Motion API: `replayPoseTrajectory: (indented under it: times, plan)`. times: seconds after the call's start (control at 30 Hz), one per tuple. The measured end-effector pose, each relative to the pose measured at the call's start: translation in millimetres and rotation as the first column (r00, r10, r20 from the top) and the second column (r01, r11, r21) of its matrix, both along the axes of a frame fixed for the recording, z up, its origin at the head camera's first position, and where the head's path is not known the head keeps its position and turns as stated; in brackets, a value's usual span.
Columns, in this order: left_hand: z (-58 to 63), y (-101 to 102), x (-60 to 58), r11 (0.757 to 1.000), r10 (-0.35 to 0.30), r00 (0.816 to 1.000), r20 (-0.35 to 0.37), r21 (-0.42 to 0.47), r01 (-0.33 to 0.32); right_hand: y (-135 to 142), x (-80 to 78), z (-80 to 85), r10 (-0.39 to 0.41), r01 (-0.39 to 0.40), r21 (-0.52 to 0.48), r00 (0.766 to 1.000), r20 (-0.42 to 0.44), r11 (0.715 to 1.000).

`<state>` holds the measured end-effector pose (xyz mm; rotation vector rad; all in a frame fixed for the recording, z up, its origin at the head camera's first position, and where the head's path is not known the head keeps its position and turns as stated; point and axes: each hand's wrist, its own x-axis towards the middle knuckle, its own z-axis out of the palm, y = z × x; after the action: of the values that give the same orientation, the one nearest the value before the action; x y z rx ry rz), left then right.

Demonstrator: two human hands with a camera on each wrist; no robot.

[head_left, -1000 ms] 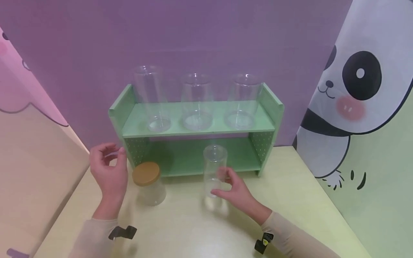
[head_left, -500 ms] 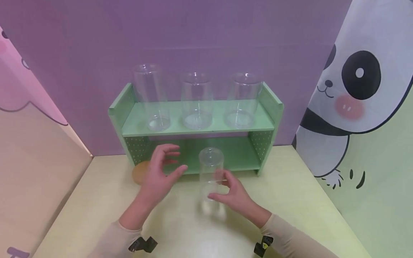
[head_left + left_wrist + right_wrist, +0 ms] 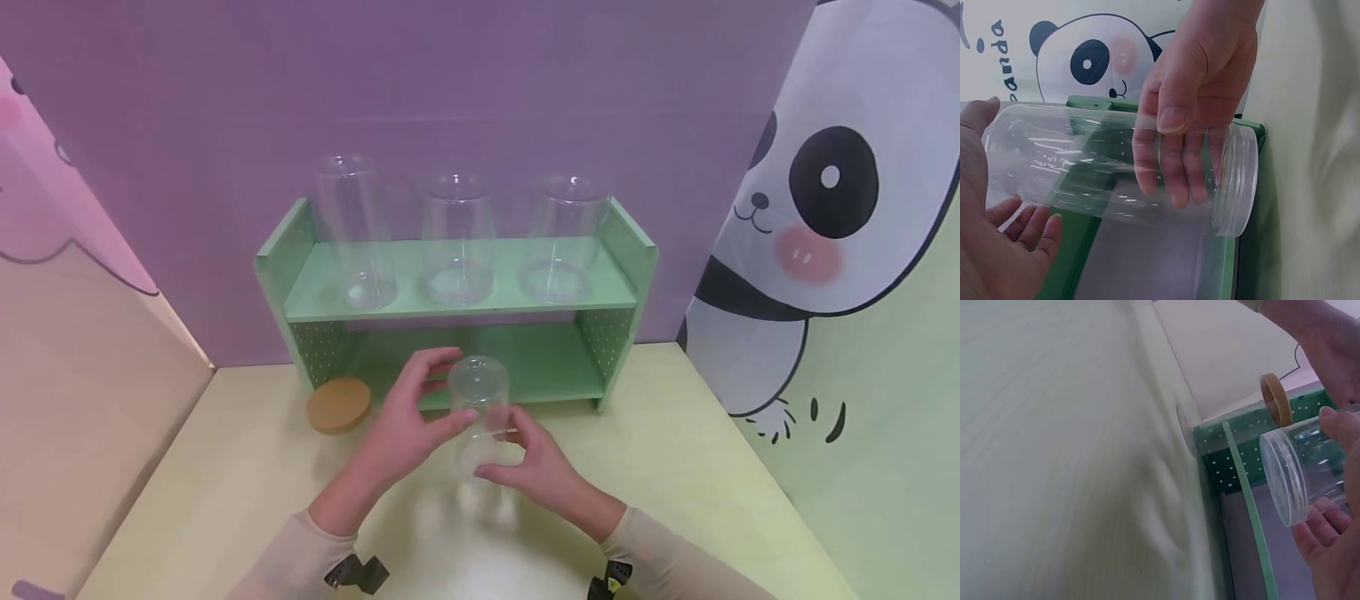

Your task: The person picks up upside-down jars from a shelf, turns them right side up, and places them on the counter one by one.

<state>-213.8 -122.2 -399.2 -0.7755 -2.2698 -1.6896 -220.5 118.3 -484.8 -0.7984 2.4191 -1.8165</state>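
My right hand (image 3: 536, 467) holds a clear plastic jar (image 3: 478, 387) by its lower part, thumb on the near side and fingers seen through the wall behind. The jar stands mouth down, as the threaded rim (image 3: 1238, 181) at its table-side end shows in the left wrist view. My left hand (image 3: 408, 425) is at the jar's upper part, its thumb tip overlapping the wall and its fingers loosely spread by the far left side. In the left wrist view, the left fingers (image 3: 1032, 228) lie along the jar's edge near its base end.
A green two-tier shelf (image 3: 457, 312) stands behind the hands. Its upper board carries a tall clear jar (image 3: 356, 233) and two wider clear jars (image 3: 457, 242). On the table, left of my left hand, is a jar with a wooden lid (image 3: 339, 406); my arm partly hides its body.
My left hand has come from the far left, passing the wooden-lidded jar, to the clear jar. My right hand has shifted that jar slightly left and toward me.
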Motion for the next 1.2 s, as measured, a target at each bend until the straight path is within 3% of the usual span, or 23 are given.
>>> replayPoseTrajectory:
  times: [0.13,0.47,0.7,0.97,1.2]
  plan:
    - [0.7,2.1,-0.9,1.000,-0.001,1.000,-0.022,-0.023,0.001,-2.7,2.7,0.2,0.014,-0.014,0.007,1.000,-0.004,1.000]
    - [4.6,0.7,0.9,0.998,0.000,1.000,0.008,-0.064,0.000,-4.0,3.3,0.5,0.051,-0.048,0.050,0.997,-0.060,0.998]
    - [4.4,-13.8,0.4,1.000,0.008,1.000,-0.015,-0.019,-0.008,10.6,-3.5,4.5,0.065,-0.056,0.102,0.995,-0.079,0.993]
    - [1.7,-31.6,4.1,0.995,-0.009,0.999,-0.049,0.098,0.013,27.1,-9.4,19.3,0.159,-0.158,0.019,0.984,-0.082,0.987]
    - [-5.9,-46.6,1.9,0.977,-0.021,0.996,-0.083,0.208,0.038,35.6,-12.7,31.3,0.175,-0.177,-0.005,0.979,-0.105,0.984]
